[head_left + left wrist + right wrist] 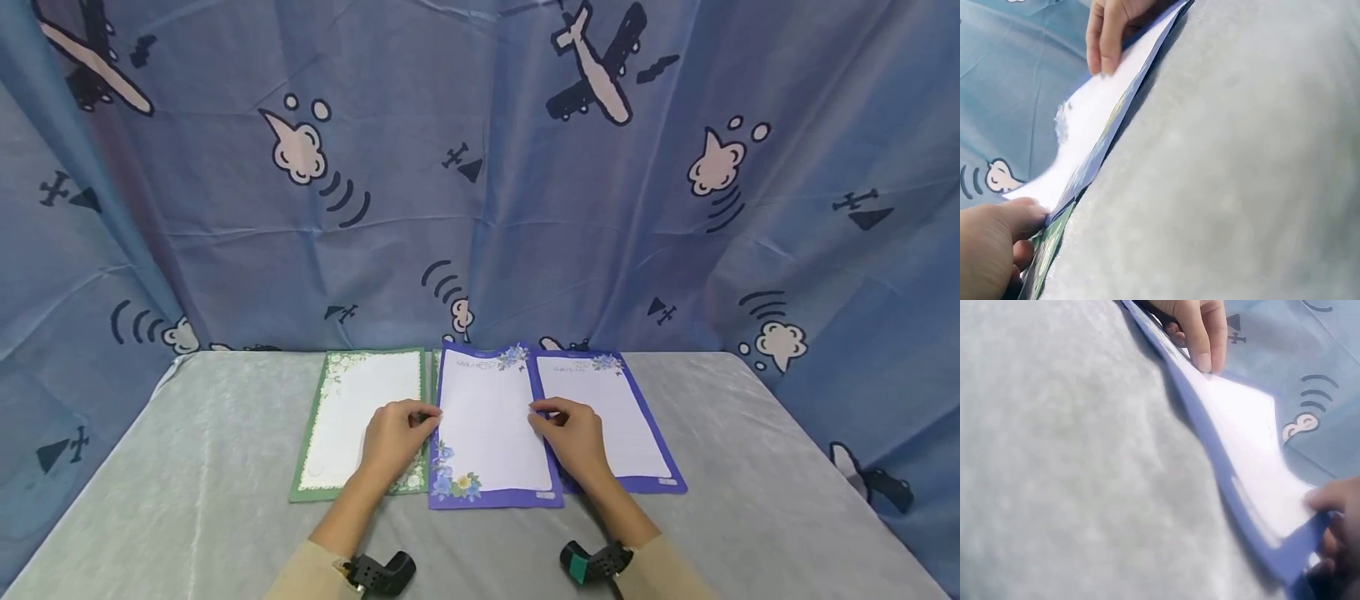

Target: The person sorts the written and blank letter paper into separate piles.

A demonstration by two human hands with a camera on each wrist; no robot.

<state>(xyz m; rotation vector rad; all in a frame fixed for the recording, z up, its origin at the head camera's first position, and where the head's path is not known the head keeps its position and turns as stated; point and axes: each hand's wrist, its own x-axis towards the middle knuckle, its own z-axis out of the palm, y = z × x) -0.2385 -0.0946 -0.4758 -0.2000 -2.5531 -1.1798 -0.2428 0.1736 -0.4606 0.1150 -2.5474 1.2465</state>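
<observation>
Both hands pinch a purple-bordered sheet with blue flowers [491, 425] by its side edges, above the middle of the table. My left hand [397, 433] grips the left edge and my right hand [576, 433] the right edge, thumbs on the white face. In the left wrist view the held sheet [1094, 115] bends between the left hand [991, 244] and the other hand. The right wrist view shows the sheet [1241, 425] curving up toward the right hand [1341, 519]. Under its left side is a green-bordered sheet [360, 408]; at its right, another purple-bordered sheet [607, 417].
A pale grey cloth [187, 467] covers the table. Behind it hangs a blue curtain [405, 183] with printed airplanes and clouds, reaching down to the table's back edge. A strip of another green border shows between the left and middle sheets.
</observation>
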